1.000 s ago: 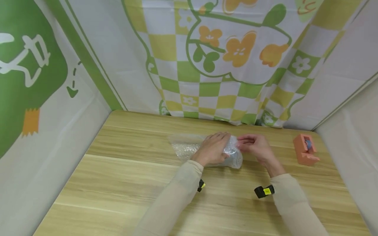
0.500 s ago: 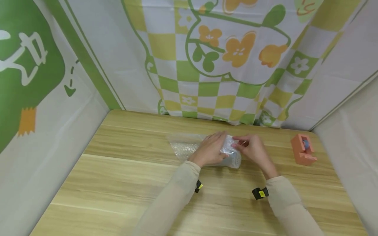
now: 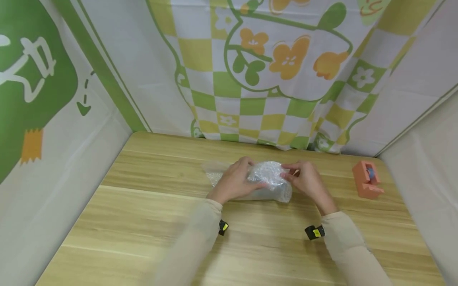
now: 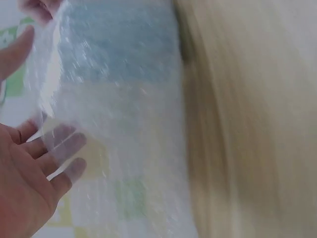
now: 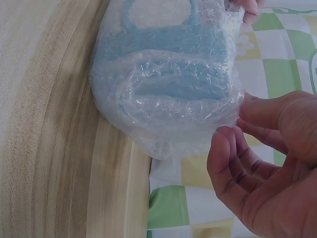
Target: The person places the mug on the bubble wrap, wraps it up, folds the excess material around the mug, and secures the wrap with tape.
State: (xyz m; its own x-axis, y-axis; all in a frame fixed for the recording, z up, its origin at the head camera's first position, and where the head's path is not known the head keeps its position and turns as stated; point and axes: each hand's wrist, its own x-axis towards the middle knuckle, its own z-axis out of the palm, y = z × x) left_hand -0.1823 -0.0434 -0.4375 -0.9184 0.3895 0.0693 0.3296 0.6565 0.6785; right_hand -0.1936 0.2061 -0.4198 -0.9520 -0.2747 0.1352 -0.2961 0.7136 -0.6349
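Note:
A bundle of clear bubble wrap (image 3: 266,174) lies on the table, wound about a light blue object (image 5: 208,39). That object shows a rounded, loop-like outline in the right wrist view; its kind is blurred by the wrap. My left hand (image 3: 234,178) is at the bundle's left part, fingers and thumb spread apart. In the left wrist view several fingertips of this left hand (image 4: 29,173) show through a loose layer of film. My right hand (image 3: 305,178) pinches the wrap's right end between thumb and fingers, as the right wrist view also shows of the right hand (image 5: 277,168).
An orange tape dispenser (image 3: 366,180) with a blue roll stands at the table's right rear. A checked, flowered cloth (image 3: 257,99) hangs behind the wooden table (image 3: 143,222). White panels rise on both sides.
My left hand has slid left along the bundle, uncovering more of the wrap's top. My right hand first moved slightly left onto the wrap's end and now stays there.

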